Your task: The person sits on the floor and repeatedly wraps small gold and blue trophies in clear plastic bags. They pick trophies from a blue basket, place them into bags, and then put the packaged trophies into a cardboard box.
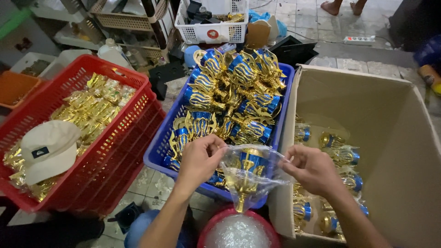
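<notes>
To the right of the blue crate (156,154) stands the big cardboard box (395,138), and your clear plastic bag (250,177) hangs over the crate's near right corner, between the two. The gold-and-blue ornament (247,177) inside it stands upright, long axis vertical, stem pointing down. Your left hand (198,158) and right hand (312,167) each pinch a side of the bag's mouth, fingers closed on the film, both about equally near.

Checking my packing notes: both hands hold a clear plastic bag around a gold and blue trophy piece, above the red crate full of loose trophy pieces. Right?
Not quite. In the head view, the hands hold the clear plastic bag above the blue plastic crate, not a red one.
</notes>
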